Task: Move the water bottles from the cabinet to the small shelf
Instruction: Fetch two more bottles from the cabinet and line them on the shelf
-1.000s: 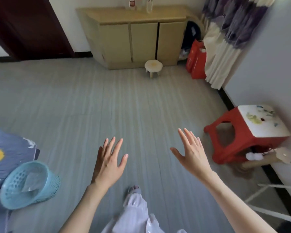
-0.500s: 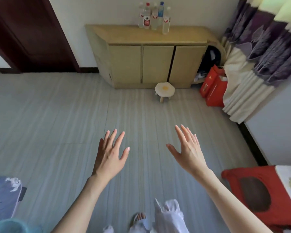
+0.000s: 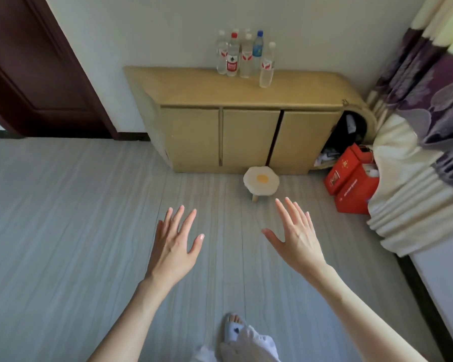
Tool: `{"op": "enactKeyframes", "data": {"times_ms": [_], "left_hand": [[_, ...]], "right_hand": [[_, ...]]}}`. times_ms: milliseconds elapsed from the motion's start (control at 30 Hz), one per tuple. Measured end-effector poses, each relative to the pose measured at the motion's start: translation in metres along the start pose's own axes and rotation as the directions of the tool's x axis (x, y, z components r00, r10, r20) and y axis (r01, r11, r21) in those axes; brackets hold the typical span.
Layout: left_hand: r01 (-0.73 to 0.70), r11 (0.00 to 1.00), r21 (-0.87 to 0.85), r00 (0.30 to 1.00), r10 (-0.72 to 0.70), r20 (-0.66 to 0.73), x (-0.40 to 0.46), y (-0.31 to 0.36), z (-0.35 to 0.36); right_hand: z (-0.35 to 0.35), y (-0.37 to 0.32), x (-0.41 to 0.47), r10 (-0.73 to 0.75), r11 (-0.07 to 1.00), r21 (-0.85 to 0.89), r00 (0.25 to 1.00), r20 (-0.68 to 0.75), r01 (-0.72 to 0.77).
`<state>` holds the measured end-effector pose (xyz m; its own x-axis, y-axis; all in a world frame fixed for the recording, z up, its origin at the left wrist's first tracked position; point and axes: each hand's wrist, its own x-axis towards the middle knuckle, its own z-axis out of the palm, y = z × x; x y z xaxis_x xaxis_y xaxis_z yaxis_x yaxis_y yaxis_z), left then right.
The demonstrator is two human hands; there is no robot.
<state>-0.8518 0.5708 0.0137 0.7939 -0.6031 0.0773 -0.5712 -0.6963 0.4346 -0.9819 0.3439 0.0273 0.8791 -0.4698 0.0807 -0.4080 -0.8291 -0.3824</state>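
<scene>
Several water bottles (image 3: pixel 242 57) stand upright in a tight cluster on top of a tan cabinet (image 3: pixel 236 118), caps pointing up, far ahead of both hands against the wall. One bottle (image 3: pixel 266 66) stands a little apart, nearer the right hand's side. A low round stool (image 3: pixel 261 179) sits on the floor just in front of the cabinet doors, between the hands and the bottles. Red boxes (image 3: pixel 351 182) and a curtain (image 3: pixel 413 142) lie ahead and to the right of the right hand; a dark door (image 3: pixel 37 66) is far ahead on the left. The left hand (image 3: pixel 174 248) and right hand (image 3: pixel 296 237) reach forward over the grey floor (image 3: pixel 63 218), backs up, fingers straight and spread, holding nothing. A slippered foot (image 3: pixel 234 329) shows below them.
</scene>
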Motion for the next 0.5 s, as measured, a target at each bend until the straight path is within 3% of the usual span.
{"op": "enactKeyframes", "data": {"times_ms": [300,500], "left_hand": [[0.027,1.000,-0.009,0.999,-0.026,0.024,0.186,-0.010,0.018],[-0.033,0.999,-0.010,0.999,0.033,0.003,0.357,-0.034,0.015]], "right_hand": [[0.008,0.035,0.198,-0.016,1.000,0.018,0.999,0.040,0.015],[0.019,0.048,0.351,0.033,0.999,-0.001,0.999,0.022,-0.033]]}}
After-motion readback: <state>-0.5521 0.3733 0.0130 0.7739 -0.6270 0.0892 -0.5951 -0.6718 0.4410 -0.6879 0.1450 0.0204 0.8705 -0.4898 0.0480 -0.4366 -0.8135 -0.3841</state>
